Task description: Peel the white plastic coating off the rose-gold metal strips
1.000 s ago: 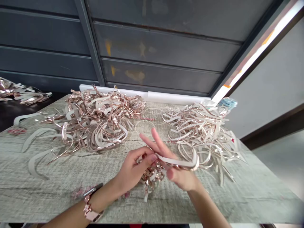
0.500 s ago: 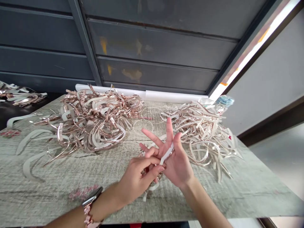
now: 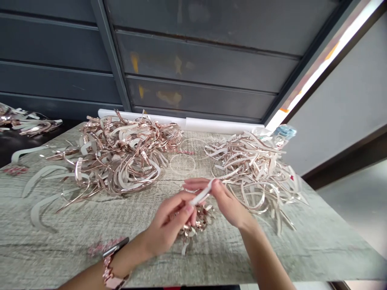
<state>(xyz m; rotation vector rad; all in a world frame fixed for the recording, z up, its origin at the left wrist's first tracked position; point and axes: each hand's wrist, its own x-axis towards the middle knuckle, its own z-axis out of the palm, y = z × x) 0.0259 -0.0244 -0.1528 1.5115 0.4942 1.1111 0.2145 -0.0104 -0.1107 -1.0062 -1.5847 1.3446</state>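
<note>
A narrow white strip runs slantwise between my two hands above the table. Its lower end is pinched between the thumb and fingers of my left hand, whose wrist wears a watch with a rose-gold band. Farther up, my right hand has its thumb closed against the fingers on the same strip. Under the hands lies a small heap of shiny rose-gold and white curled pieces, partly covered by the left fingers.
A large tangle of rose-gold and white strips spreads over the left of the wood-patterned table. Another pile of strips lies at right, before a blue-and-clear plastic bundle. White rolls line the dark panelled wall.
My right hand has turned from a spread palm to a pinch on the strip. My left hand has shifted slightly left and down, uncovering more of the small heap.
</note>
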